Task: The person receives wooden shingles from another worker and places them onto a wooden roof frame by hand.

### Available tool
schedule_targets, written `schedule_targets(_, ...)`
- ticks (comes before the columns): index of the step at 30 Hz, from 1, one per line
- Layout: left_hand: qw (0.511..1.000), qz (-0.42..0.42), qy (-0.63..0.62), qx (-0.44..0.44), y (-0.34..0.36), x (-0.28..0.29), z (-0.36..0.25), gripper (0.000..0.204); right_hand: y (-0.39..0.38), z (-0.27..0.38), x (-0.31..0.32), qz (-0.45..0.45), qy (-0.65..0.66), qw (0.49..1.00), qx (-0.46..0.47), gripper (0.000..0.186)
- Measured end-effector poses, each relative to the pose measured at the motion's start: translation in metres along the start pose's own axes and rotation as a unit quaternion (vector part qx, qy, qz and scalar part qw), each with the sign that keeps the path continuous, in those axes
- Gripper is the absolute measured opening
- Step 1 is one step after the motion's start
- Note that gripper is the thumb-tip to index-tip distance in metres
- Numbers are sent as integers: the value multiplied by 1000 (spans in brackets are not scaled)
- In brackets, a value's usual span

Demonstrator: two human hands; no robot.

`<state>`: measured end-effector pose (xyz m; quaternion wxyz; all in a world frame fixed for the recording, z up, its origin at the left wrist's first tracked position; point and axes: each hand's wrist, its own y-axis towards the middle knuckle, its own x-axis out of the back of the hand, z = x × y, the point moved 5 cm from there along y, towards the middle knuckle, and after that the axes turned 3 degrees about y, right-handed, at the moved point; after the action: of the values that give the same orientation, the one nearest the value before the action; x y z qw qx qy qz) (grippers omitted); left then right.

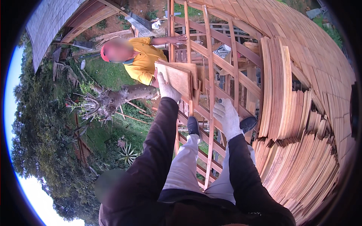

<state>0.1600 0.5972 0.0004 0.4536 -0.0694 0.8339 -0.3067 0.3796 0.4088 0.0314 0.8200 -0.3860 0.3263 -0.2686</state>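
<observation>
My left hand (168, 90), in a white knit glove, grips the near left edge of a small stack of flat wooden shingles (176, 80). A co-worker in a yellow shirt (145, 56) stands just left of the stack, one hand close to its left edge. The co-worker's other hand (177, 39) rests on a roof batten. My right hand (227, 118), gloved too, hovers over the roof frame (212, 113) with fingers stretched out and nothing visible in them. My shoes stand on the battens beneath.
Tall rows of stacked shingles (301, 169) lean on the slope at my right. Shingled roofing (256, 17) covers the far right. Wide gaps between the battens open onto the ground below. A cut tree trunk (128, 94) rises at the left.
</observation>
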Motion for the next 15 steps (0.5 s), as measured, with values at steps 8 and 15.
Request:
schedule_targets(8, 984, -79, 94, 126, -97, 46, 75, 55, -11, 10, 12, 24, 25, 997, -71, 69)
schedule_targets(15, 910, -141, 276, 275, -191, 87, 90, 43, -80, -43, -30, 78, -467, 880, -31, 99)
